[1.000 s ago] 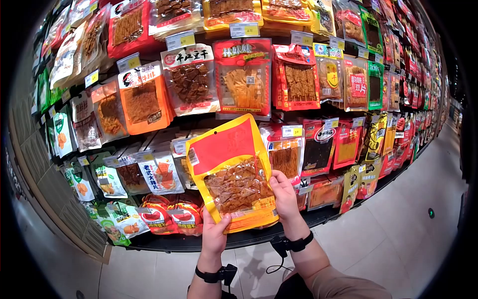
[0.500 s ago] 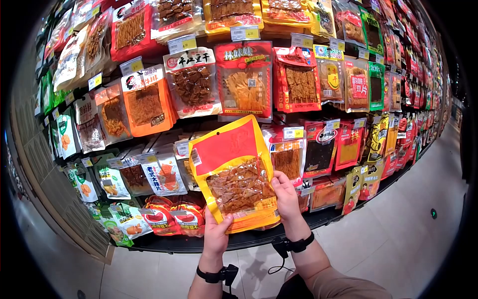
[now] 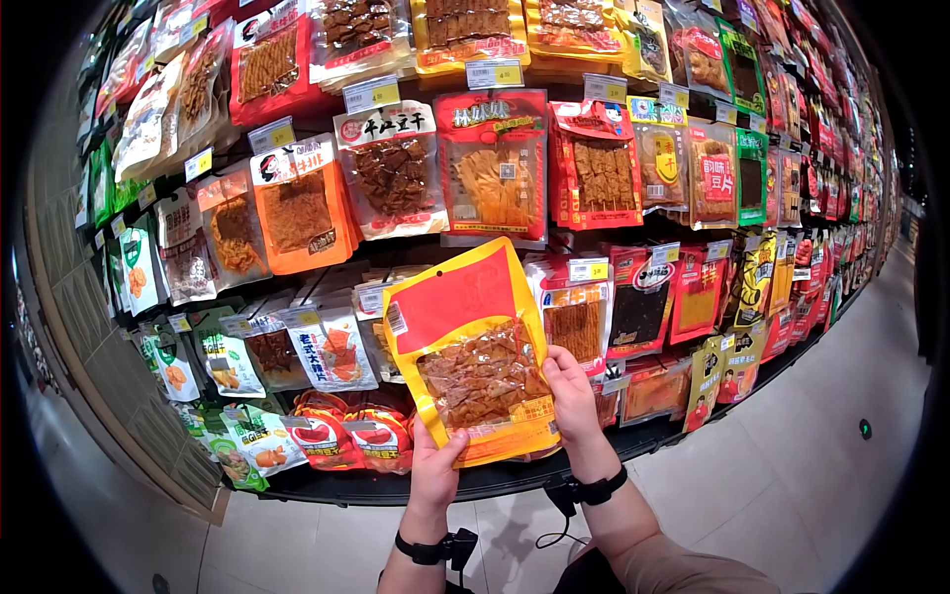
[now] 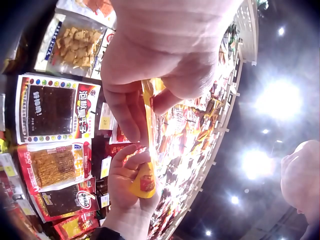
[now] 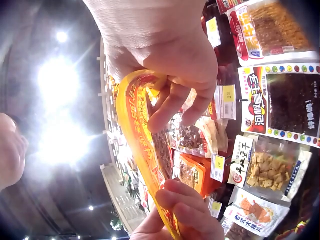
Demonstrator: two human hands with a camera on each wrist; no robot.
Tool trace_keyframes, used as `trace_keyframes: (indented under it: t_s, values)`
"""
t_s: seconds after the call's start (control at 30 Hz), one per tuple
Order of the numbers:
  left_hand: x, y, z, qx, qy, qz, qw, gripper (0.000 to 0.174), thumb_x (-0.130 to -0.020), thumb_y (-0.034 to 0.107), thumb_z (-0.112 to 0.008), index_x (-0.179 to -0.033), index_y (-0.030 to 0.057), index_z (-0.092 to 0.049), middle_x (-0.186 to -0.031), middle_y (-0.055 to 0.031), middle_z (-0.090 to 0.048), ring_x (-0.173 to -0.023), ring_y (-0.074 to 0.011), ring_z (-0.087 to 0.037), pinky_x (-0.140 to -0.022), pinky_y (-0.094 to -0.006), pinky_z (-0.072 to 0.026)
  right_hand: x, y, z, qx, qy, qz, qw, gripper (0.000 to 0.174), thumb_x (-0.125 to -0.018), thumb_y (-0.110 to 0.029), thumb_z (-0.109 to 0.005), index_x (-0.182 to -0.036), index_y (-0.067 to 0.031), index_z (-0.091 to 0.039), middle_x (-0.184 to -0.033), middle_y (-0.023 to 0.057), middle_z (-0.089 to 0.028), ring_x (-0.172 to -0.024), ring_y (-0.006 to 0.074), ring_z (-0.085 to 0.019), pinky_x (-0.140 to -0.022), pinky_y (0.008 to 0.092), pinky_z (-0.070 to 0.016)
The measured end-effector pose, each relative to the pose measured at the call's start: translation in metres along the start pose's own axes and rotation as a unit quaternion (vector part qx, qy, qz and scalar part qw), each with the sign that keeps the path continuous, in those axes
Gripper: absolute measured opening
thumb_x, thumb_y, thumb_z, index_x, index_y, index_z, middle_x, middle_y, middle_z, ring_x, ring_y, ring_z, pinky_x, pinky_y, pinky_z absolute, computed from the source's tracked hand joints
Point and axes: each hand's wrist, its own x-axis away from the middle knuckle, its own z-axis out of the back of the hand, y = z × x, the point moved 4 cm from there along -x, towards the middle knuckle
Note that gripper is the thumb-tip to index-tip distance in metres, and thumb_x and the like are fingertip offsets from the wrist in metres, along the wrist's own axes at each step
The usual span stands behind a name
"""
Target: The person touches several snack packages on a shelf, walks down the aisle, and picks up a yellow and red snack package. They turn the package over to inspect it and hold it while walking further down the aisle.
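Observation:
A yellow and red snack packet (image 3: 475,346) with a clear window over brown pieces is held up before the shelves, slightly tilted. My left hand (image 3: 435,470) pinches its lower left corner, thumb on the front. At the lower right edge, my right hand (image 3: 574,396) grips it with the thumb in front. Seen edge-on in the left wrist view, the packet (image 4: 149,120) runs between thumb and fingers of the left hand (image 4: 160,60). In the right wrist view the right hand (image 5: 165,65) has its fingers behind the packet (image 5: 137,130).
Racks of hanging snack packets rise ahead, with an orange packet (image 3: 297,208) and a red packet (image 3: 495,168) just above the held one. Price tags (image 3: 495,74) jut out over the rows. A tiled floor (image 3: 732,495) lies below and to the right.
Both hands keep their hold on the packet. The shelves and packet sit slightly lower and further right in the head view than before.

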Motion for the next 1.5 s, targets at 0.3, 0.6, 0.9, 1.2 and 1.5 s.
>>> trace_keyframes:
  t_s: [0.3, 0.6, 0.9, 1.2, 1.5]
  values:
    - [0.002, -0.004, 0.003, 0.020, 0.003, 0.018, 1.000, 0.055, -0.083, -0.007, -0.049, -0.132, 0.0082, -0.028, -0.126, -0.0081, -0.044, -0.115, -0.0202, -0.045, -0.099, -0.0344, -0.0348, 0.003, -0.004, -0.005, 0.012, 0.012, -0.009, 1.000, 0.021, -0.095, -0.014, -0.041, -0.110, -0.0016, -0.049, -0.099, 0.0017, -0.055, -0.090, 0.0059, -0.051, -0.080, 0.0214, -0.0418]
    - [0.000, 0.001, 0.004, 0.022, -0.004, -0.010, 1.000, 0.055, -0.081, -0.007, -0.050, -0.130, 0.0066, -0.031, -0.125, -0.0091, -0.045, -0.115, -0.0208, -0.046, -0.098, -0.0344, -0.0363, 0.005, -0.005, -0.001, 0.034, -0.014, -0.011, 0.999, 0.021, -0.095, -0.013, -0.039, -0.112, -0.0018, -0.047, -0.103, 0.0051, -0.056, -0.094, 0.0106, -0.054, -0.084, 0.0253, -0.0436]
    - [0.003, 0.013, 0.018, 0.014, 0.068, -0.039, 0.997, 0.055, -0.079, -0.009, -0.048, -0.130, 0.0051, -0.034, -0.124, -0.0092, -0.047, -0.114, -0.0220, -0.047, -0.097, -0.0358, -0.0371, 0.062, -0.119, -0.050, 0.056, -0.089, 0.283, 0.953, 0.037, -0.096, -0.026, -0.038, -0.121, 0.0001, -0.045, -0.120, 0.0137, -0.047, -0.111, 0.0278, -0.047, -0.095, 0.0394, -0.0372]
    - [0.003, 0.001, 0.012, -0.035, 0.073, -0.039, 0.996, 0.056, -0.079, -0.007, -0.050, -0.131, 0.0027, -0.032, -0.127, -0.0117, -0.044, -0.117, -0.0242, -0.045, -0.100, -0.0370, -0.0345, 0.122, -0.180, -0.083, -0.178, -0.223, 0.245, 0.927, 0.048, -0.092, -0.048, -0.034, -0.123, -0.0128, -0.047, -0.126, 0.0096, -0.044, -0.124, 0.0219, -0.033, -0.106, 0.0480, -0.0196]
    - [0.003, -0.009, 0.005, -0.042, 0.072, -0.040, 0.996, 0.056, -0.079, -0.007, -0.050, -0.131, 0.0015, -0.031, -0.126, -0.0135, -0.045, -0.115, -0.0248, -0.046, -0.099, -0.0371, -0.0361, 0.125, -0.178, -0.078, -0.209, -0.245, 0.251, 0.913, 0.047, -0.092, -0.047, -0.034, -0.122, -0.0129, -0.046, -0.125, 0.0092, -0.045, -0.123, 0.0218, -0.033, -0.105, 0.0483, -0.0201]
